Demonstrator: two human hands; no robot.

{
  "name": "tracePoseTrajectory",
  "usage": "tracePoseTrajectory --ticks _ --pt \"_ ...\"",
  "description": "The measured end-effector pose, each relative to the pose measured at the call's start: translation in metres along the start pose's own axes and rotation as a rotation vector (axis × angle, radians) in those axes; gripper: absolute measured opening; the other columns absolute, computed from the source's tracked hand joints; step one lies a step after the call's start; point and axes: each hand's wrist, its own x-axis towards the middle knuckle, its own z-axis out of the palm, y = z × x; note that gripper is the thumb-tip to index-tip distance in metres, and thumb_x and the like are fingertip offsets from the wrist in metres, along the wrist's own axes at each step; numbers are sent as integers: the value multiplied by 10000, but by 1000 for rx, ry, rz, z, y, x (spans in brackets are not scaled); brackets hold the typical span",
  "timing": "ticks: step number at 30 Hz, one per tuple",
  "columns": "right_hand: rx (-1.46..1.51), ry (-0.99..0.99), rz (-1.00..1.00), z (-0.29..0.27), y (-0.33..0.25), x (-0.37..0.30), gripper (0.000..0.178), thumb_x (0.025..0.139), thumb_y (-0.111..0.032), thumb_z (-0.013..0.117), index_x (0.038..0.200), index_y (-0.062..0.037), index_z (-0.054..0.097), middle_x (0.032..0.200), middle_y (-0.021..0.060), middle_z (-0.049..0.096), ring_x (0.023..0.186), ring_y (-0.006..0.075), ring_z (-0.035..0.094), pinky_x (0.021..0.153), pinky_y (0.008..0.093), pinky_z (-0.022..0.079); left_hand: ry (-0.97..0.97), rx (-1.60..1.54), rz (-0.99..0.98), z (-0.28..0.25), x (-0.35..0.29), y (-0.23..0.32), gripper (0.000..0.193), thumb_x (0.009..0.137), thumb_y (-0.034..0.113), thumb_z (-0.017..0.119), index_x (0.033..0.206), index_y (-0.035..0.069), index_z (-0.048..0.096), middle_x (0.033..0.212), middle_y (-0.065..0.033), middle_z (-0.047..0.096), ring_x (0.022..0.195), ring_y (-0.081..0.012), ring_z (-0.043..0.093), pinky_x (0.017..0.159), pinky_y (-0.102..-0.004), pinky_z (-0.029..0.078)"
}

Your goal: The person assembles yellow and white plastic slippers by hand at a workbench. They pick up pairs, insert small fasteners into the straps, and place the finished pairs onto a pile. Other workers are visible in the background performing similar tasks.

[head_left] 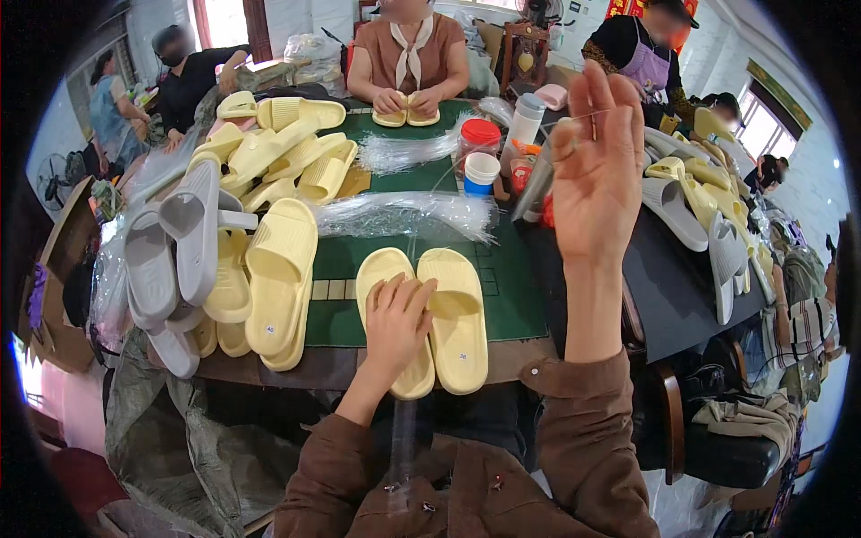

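Note:
A pair of pale yellow slide slippers lies side by side at the table's near edge, toes pointing away from me. My left hand is closed over the strap of the left slipper, and its fingertips reach toward the right slipper. My right hand is raised high above the table's right side, palm toward me. Its thumb and forefinger are bent together, and a thin clear plastic strand shows at the fingers. Where the strand ends cannot be made out. Beyond the pair lies a bundle of clear plastic strands.
Yellow slippers and grey slippers are heaped at left; more slippers lie right. A second strand bundle, red-lidded jar, white-and-blue cup and bottle stand beyond. A person opposite handles yellow slippers.

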Motion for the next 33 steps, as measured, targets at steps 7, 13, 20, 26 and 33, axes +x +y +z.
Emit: tracePoseTrajectory --ticks 7,13,20,26,33 --pt "-318 387 435 -142 99 -66 238 938 -151 601 1158 -60 614 1001 -32 617 852 39 563 647 180 424 -12 6 2 0 -1 3 459 814 175 643 1261 132 547 1166 -84 558 1195 -304 465 1034 -480 311" --pt "-545 395 644 -209 158 -137 195 952 -125 568 1055 7 667 940 59 631 803 122 596 715 248 501 -38 -1 4 -2 1 3 462 818 175 638 1267 124 539 1167 -97 552 1199 -310 458 1038 -482 305" --pt "-977 101 478 -200 172 -135 182 917 -103 597 1020 12 694 1096 122 632 858 165 636 729 273 517 -49 27 -4 -1 -1 2 484 813 177 636 1281 122 531 1169 -103 549 1201 -317 457 1038 -486 311" --pt "-1010 250 485 -197 187 -130 176 924 -95 572 995 19 686 853 121 710 838 178 684 759 304 514 -52 33 -2 -1 -1 5 489 802 180 639 1276 119 537 1177 -102 549 1211 -318 454 1039 -483 315" --pt "-1284 163 241 -192 194 -139 140 925 -75 530 922 30 621 994 205 656 1020 340 605 920 384 454 -44 23 3 -2 -1 3 497 790 183 645 1272 117 540 1165 -96 552 1190 -319 467 1029 -482 326"
